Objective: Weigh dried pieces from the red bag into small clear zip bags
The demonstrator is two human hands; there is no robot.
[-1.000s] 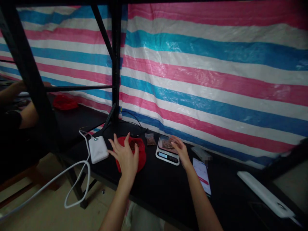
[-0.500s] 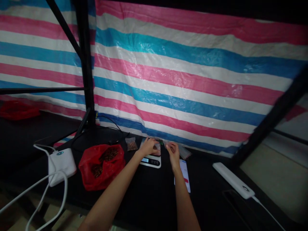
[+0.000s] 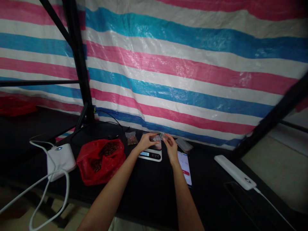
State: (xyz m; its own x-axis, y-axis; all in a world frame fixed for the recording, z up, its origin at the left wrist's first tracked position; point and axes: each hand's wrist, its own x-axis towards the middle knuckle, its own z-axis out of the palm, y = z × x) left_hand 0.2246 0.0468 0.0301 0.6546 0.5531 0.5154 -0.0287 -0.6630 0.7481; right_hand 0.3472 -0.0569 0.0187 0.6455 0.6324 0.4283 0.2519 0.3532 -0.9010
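A small clear plastic bag (image 3: 158, 138) is stretched between my two hands above a white digital kitchen scale (image 3: 150, 155). My left hand (image 3: 147, 141) pinches the bag's left side over the scale's platform. Closed on its right side are the fingertips of my right hand (image 3: 170, 143). What the bag contains is too small to make out. Left of the scale lies a zip bag (image 3: 131, 139) with brown pieces in it. An open red plastic bag (image 3: 84, 166) of dark brown pieces stands nearer on the left.
Beside my right wrist lies a lit phone (image 3: 184, 168), with flat clear bags (image 3: 184, 145) behind it. A white power bank (image 3: 234, 171) with a cable is at right. Another white device (image 3: 62, 160) with looped cables sits at left. Striped sheeting (image 3: 180, 73) closes off the back.
My hands have come closer together, and the clear bag now spans both sets of fingers. The camera view has tilted slightly downward.
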